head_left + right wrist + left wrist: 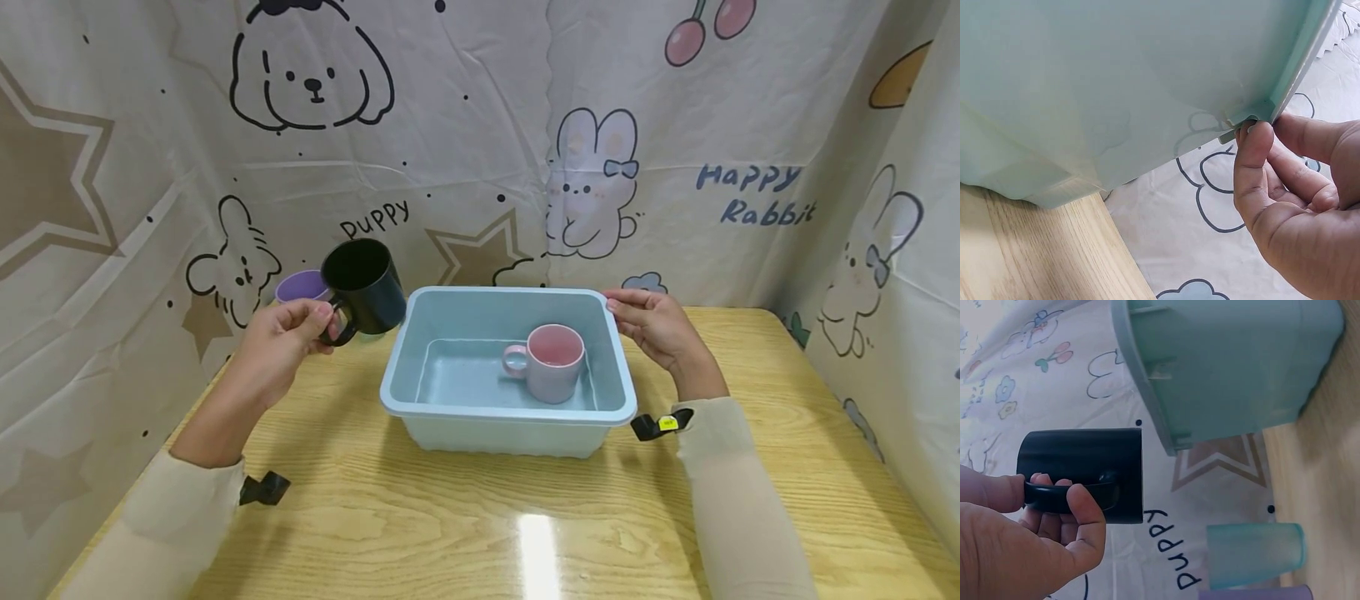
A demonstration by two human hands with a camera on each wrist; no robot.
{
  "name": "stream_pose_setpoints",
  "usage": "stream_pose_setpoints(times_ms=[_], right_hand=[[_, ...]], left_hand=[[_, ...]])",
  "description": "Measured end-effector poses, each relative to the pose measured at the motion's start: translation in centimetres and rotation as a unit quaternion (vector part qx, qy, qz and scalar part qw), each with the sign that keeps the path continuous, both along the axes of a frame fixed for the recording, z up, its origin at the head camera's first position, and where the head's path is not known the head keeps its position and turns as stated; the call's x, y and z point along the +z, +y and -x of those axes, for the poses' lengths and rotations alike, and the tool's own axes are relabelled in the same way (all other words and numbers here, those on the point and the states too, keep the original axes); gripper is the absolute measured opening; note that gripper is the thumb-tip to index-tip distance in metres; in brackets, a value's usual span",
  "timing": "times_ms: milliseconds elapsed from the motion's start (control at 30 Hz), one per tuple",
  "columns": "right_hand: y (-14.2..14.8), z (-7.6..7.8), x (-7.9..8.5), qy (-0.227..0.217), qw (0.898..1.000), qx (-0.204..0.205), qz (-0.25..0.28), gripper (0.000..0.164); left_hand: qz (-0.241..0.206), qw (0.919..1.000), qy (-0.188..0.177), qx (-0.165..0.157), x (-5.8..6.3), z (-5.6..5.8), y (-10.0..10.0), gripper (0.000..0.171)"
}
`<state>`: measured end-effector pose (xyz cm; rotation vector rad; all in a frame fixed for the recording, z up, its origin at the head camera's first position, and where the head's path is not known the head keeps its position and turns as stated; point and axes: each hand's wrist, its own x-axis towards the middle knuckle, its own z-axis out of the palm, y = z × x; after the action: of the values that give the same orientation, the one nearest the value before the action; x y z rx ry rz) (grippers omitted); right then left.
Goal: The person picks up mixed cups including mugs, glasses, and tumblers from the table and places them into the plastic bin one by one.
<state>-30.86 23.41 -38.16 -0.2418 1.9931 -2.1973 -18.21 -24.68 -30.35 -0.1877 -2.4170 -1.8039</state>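
My left hand (288, 342) grips a black mug (367, 287) by its handle, holding it in the air just left of a light blue plastic basin (498, 425). The left wrist view shows the fingers curled round the handle (1069, 495). My right hand (652, 325) pinches the basin's rim at the far right corner; in the right wrist view thumb and forefinger (1252, 150) close on that edge. Inside the basin, towards the right, a pink mug (555, 367) stands upright with its handle pointing left.
Behind the black mug stands a purple cup (302, 286), partly hidden. A translucent teal cup (1254, 553) is beside it in the left wrist view. The wooden table (375, 517) meets a printed cloth (465, 100) at the back and sides.
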Motion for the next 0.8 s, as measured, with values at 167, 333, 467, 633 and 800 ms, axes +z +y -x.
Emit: stream_pose_setpoints(times_ms=[167, 333, 467, 633, 800], right_hand=[[0.0, 0.0, 0.1, 0.001, 1.0, -0.002, -0.001, 0.047], [-0.1, -0.1, 0.2, -0.001, 1.0, -0.003, 0.0, 0.047], [-0.1, -0.1, 0.2, -0.004, 1.0, -0.004, 0.0, 0.046], [-0.1, -0.1, 0.2, -0.008, 1.0, -0.004, 0.0, 0.047], [-0.1, -0.1, 0.2, -0.006, 1.0, -0.002, 0.0, 0.046]], left_hand=[[0.019, 0.9998, 0.0, -0.003, 0.7, 0.0, 0.7, 0.029], [0.025, 0.9995, -0.001, -0.016, 1.0, 0.1, 1.8, 0.027], [0.031, 0.999, -0.008, -0.03, 1.2, 0.2, 2.6, 0.026], [0.038, 0.9975, -0.012, -0.059, 1.4, 0.4, 3.8, 0.025], [0.044, 0.9957, -0.018, -0.08, 1.6, 0.8, 5.0, 0.024]])
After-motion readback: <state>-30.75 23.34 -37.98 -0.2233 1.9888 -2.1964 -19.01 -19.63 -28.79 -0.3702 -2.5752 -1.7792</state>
